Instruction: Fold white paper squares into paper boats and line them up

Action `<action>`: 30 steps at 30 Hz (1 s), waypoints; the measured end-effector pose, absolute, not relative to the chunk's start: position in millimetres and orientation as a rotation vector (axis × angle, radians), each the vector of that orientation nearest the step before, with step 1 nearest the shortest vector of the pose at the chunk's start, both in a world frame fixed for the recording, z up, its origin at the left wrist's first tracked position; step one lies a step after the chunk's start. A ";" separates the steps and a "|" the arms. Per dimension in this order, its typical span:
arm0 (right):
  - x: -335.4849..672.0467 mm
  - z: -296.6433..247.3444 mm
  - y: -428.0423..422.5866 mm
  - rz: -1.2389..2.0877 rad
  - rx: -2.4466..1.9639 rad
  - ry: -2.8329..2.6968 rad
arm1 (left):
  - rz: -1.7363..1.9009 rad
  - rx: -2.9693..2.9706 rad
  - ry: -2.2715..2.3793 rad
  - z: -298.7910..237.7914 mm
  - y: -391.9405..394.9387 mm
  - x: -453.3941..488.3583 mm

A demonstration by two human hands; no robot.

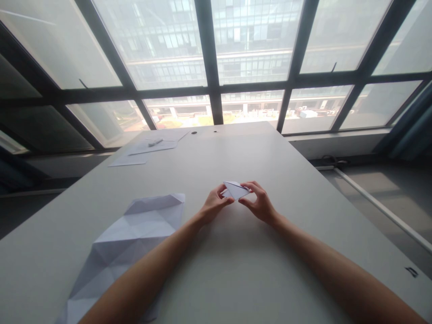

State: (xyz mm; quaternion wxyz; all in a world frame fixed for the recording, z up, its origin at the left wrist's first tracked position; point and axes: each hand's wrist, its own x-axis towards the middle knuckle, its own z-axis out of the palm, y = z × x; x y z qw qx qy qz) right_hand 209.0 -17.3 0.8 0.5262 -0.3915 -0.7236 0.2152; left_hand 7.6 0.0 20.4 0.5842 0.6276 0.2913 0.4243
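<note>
A small piece of folded white paper (236,191) with pointed corners is held between both hands, over the middle of the white table (243,153). My left hand (215,201) pinches its left side, thumb at the lower edge and fingers partly hidden behind it. On the right side, my right hand (259,201) grips the paper with thumb below and fingertips along the upper edge. A large creased sheet of paper (135,238) lies to the left, partly covered by my left forearm.
At the far left of the table are several flat paper sheets (151,145), with a small white object (155,142) on top. Two small dark holes, one a round hole (194,132), mark the far edge. Large windows (249,45) stand behind the table.
</note>
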 end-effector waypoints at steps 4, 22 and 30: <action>209.5 1.4 -15.9 0.528 -0.929 -1.707 | 0.996 1.486 0.668 20.7 -0.6 8.4; 208.3 1.3 -15.6 0.532 -0.936 -1.646 | 0.885 1.542 0.646 23.2 -2.4 10.6; 208.9 1.8 -15.2 0.483 -0.918 -1.632 | 0.950 1.318 0.654 15.5 3.0 7.3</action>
